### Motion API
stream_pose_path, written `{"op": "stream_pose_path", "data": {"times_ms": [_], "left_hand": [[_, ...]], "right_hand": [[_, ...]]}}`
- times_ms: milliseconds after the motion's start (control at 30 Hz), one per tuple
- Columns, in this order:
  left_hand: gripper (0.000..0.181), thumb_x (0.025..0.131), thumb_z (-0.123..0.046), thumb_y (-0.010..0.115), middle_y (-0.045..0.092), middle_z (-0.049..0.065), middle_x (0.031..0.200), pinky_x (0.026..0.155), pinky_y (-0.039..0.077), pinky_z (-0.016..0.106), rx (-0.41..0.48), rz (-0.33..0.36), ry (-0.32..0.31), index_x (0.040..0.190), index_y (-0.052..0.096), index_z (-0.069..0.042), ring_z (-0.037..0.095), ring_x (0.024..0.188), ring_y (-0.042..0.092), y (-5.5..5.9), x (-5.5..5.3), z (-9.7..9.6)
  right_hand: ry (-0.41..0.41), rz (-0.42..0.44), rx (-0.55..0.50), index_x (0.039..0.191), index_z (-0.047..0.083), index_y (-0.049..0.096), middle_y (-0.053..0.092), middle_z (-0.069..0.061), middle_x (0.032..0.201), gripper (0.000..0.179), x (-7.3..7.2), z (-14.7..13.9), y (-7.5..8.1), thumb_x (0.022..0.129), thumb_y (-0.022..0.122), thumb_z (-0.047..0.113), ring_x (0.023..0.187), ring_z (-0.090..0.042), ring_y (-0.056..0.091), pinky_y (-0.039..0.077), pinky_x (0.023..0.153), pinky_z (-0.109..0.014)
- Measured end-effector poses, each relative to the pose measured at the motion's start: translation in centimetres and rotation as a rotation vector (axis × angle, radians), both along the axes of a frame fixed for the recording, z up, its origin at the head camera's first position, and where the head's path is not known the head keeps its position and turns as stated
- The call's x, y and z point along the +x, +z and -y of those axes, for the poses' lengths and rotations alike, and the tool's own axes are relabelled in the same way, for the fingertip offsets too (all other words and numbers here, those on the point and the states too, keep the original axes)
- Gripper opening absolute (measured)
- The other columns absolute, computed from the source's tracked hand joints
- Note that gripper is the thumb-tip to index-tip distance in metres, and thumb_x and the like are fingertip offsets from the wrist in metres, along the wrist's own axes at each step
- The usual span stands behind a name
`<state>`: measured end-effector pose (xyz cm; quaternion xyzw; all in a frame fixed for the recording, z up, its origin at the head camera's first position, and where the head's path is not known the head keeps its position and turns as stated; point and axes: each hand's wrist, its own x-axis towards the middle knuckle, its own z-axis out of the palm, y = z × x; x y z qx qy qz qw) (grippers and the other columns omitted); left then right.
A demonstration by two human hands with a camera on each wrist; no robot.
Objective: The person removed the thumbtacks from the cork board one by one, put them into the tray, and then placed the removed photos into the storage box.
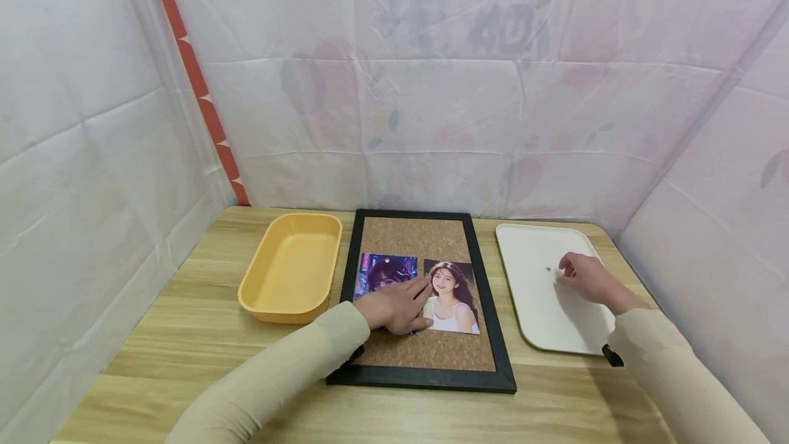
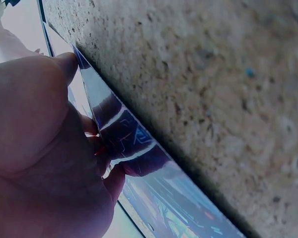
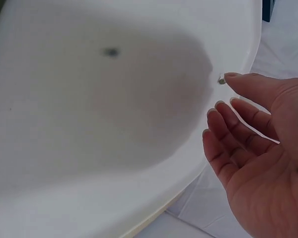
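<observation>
My left hand (image 1: 402, 303) rests with fingers extended on the purple and blue photo (image 1: 385, 267), covering its lower part. Its fingertips reach the left edge of the second photo (image 1: 453, 297), a woman in a white top. Both photos lie on a black-framed cork board (image 1: 419, 233). A small silver thumbtack (image 1: 387, 260) shows near the top of the purple photo. My right hand (image 1: 588, 279) is over the white tray (image 1: 533, 245), fingers bent and apart from the thumb. Close by the thumb tip is a small shiny tack (image 3: 221, 79). A dark speck (image 1: 548, 268) lies left of the fingertips.
A yellow plastic bin (image 1: 294, 266) stands left of the cork board on the wood-grain table (image 1: 179, 341). Pale patterned sheets (image 1: 431, 108) hang behind and at both sides. The white tray lies right of the board.
</observation>
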<state>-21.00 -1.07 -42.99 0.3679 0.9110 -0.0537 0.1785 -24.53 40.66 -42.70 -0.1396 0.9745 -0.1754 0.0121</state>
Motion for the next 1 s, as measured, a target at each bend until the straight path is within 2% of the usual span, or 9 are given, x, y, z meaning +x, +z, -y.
{"op": "stream_pose_path", "data": {"times_ms": [167, 567, 1000], "left_hand": [[0.076, 0.107, -0.057, 0.037, 0.009, 0.004, 0.173, 0.125, 0.019, 0.032, 0.009, 0.007, -0.001, 0.166, 0.016, -0.013, 0.019, 0.158, 0.011, -0.2, -0.1, 0.0], [0.076, 0.107, -0.057, 0.037, 0.01, 0.004, 0.172, 0.125, 0.019, 0.031, -0.002, -0.018, -0.011, 0.165, 0.017, -0.013, 0.019, 0.158, 0.012, -0.3, 0.0, -0.2], [0.076, 0.107, -0.056, 0.036, 0.009, 0.004, 0.173, 0.125, 0.018, 0.03, -0.013, -0.011, -0.004, 0.166, 0.015, -0.013, 0.018, 0.158, 0.01, -0.4, 0.1, -0.2]], "right_hand": [[0.018, -0.02, -0.01, 0.101, -0.012, 0.062, 0.064, -0.012, 0.084, 0.022, 0.2, 0.8, 0.2, 0.088, 0.071, 0.003, 0.078, -0.027, 0.062, 0.051, 0.067, -0.037], [0.053, -0.02, -0.069, 0.106, -0.014, 0.062, 0.066, -0.015, 0.09, 0.024, 0.4, 4.2, 0.7, 0.091, 0.071, 0.003, 0.081, -0.027, 0.062, 0.052, 0.071, -0.042], [0.11, 0.017, -0.083, 0.108, -0.011, 0.063, 0.065, -0.013, 0.093, 0.025, 0.0, 7.4, 0.5, 0.093, 0.071, 0.007, 0.083, -0.024, 0.061, 0.052, 0.07, -0.038]]}}
